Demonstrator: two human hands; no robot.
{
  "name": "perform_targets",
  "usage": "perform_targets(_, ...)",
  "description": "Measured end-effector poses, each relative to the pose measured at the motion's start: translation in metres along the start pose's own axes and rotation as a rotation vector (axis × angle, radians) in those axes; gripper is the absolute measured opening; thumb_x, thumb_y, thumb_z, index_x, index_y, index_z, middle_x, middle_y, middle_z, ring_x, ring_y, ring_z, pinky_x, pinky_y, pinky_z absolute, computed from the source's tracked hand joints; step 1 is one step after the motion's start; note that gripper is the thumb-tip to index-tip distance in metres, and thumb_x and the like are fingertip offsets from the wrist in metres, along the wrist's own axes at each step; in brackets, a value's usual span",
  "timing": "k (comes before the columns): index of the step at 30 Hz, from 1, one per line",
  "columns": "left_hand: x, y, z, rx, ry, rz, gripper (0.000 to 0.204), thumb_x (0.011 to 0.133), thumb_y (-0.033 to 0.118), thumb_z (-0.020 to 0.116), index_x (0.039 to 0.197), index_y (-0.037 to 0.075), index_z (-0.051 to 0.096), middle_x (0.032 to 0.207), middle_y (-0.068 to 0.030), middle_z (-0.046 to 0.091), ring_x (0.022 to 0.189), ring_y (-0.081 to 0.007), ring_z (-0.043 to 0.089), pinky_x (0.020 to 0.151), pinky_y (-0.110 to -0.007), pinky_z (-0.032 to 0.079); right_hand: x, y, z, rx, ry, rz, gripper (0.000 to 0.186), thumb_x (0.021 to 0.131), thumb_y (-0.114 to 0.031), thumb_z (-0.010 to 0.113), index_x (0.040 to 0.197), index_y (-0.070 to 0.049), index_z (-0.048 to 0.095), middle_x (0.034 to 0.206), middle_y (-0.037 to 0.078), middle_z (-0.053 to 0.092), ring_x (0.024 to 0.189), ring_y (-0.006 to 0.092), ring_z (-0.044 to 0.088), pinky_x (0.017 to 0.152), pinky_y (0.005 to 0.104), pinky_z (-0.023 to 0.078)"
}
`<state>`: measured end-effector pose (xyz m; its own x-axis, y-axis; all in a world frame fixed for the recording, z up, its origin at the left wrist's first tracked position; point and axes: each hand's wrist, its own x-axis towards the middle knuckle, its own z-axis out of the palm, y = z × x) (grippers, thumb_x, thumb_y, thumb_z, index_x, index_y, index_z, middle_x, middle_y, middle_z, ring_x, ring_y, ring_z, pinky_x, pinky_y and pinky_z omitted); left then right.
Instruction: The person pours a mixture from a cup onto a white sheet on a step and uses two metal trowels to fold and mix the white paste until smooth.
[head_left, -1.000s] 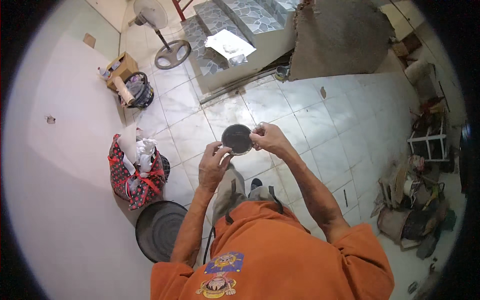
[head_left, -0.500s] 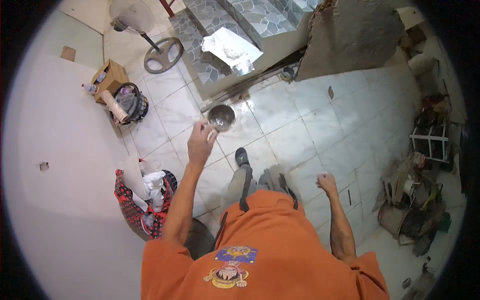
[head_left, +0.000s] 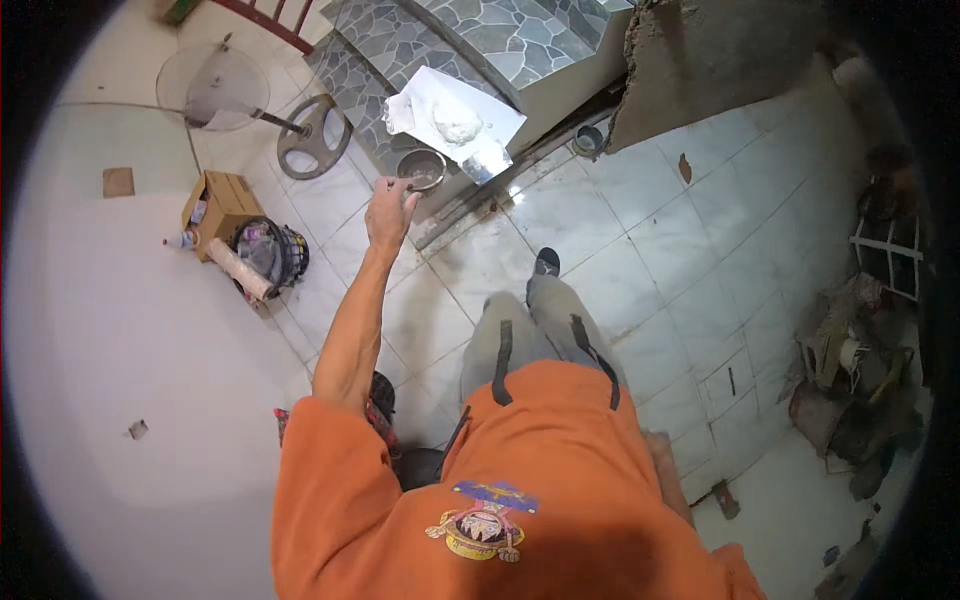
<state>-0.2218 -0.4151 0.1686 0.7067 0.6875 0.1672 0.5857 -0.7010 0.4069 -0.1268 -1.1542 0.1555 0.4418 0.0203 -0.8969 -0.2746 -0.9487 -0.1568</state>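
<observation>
My left hand (head_left: 388, 215) is stretched toward the tiled steps, fingers closed on the rim of a small round dark-grey bowl (head_left: 420, 165). The bowl is beside a white board (head_left: 420, 110) bearing a pale powdery heap (head_left: 455, 123) and a shiny silver piece (head_left: 488, 163) at its corner, on the grey stone-pattern steps (head_left: 530, 45). My right hand (head_left: 660, 450) is low at my side, only partly visible past my orange shirt, its fingers not clear.
A pedestal fan (head_left: 210, 85), cardboard box (head_left: 225, 200), basket of odds and ends (head_left: 270, 255) stand left. A small can (head_left: 587, 140) is beside the steps, near a rough concrete slab (head_left: 700, 70). Cluttered frames and junk (head_left: 850, 380) line the right. A bundle (head_left: 380, 420) sits behind my left arm.
The bowl went from both hands to my left hand alone and moved up toward the board on the steps. My right hand let go and dropped to my side. I have stepped forward.
</observation>
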Motion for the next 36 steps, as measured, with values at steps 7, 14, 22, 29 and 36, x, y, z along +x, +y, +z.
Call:
perform_targets(7, 0.091, -0.030, 0.036, 0.097, -0.108, -0.025, 0.027, 0.082, 0.021, 0.075, 0.107, 0.014, 0.066, 0.101, -0.0105, 0.058, 0.091, -0.0307, 0.062, 0.075, -0.041, 0.052, 0.049, -0.192, -0.046, 0.472, 0.123, 0.019, 0.023, 0.096, -0.019, 0.055, 0.092, 0.002, 0.063, 0.075, 0.008, 0.063, 0.062, 0.0158, 0.060, 0.055, 0.0292, 0.050)
perform_targets(14, 0.157, -0.080, 0.082, 0.137, -0.265, 0.190, 0.024, 0.084, 0.022, 0.071, 0.105, 0.013, 0.067, 0.097, -0.0123, 0.059, 0.089, -0.0318, 0.062, 0.074, -0.041, 0.052, 0.052, -0.317, -0.017, 0.542, 0.131, -0.047, 0.026, 0.098, -0.023, 0.055, 0.097, 0.001, 0.063, 0.083, 0.007, 0.065, 0.072, 0.0145, 0.063, 0.063, 0.0291, 0.053)
perform_targets(22, 0.214, -0.102, 0.116, 0.237, -0.526, 0.317, 0.022, 0.086, 0.026, 0.069, 0.102, 0.012, 0.065, 0.094, -0.0141, 0.059, 0.087, -0.0333, 0.063, 0.071, -0.043, 0.053, 0.015, -0.268, 0.076, 0.559, 0.087, 0.171, 0.027, 0.096, -0.026, 0.058, 0.102, 0.001, 0.061, 0.088, 0.008, 0.065, 0.074, 0.0164, 0.064, 0.065, 0.0296, 0.055)
perform_targets(29, 0.248, -0.118, 0.137, 0.439, -0.690, 0.417, 0.020, 0.084, 0.023, 0.070, 0.100, 0.012, 0.065, 0.099, -0.0133, 0.060, 0.092, -0.0315, 0.064, 0.072, -0.041, 0.057, -0.041, -0.256, 0.132, 0.759, 0.068, 0.381, 0.027, 0.094, -0.026, 0.059, 0.097, 0.000, 0.057, 0.086, 0.010, 0.063, 0.075, 0.0185, 0.065, 0.065, 0.0346, 0.057)
perform_targets(36, 0.268, -0.113, 0.147, 0.511, -0.771, 0.509, 0.015, 0.085, 0.019, 0.067, 0.099, 0.013, 0.066, 0.104, -0.0140, 0.060, 0.094, -0.0313, 0.064, 0.075, -0.042, 0.057, -0.046, -0.208, 0.187, 0.526, 0.107, -0.058, 0.024, 0.093, -0.024, 0.060, 0.098, -0.001, 0.057, 0.084, 0.010, 0.063, 0.072, 0.0202, 0.065, 0.061, 0.0349, 0.055)
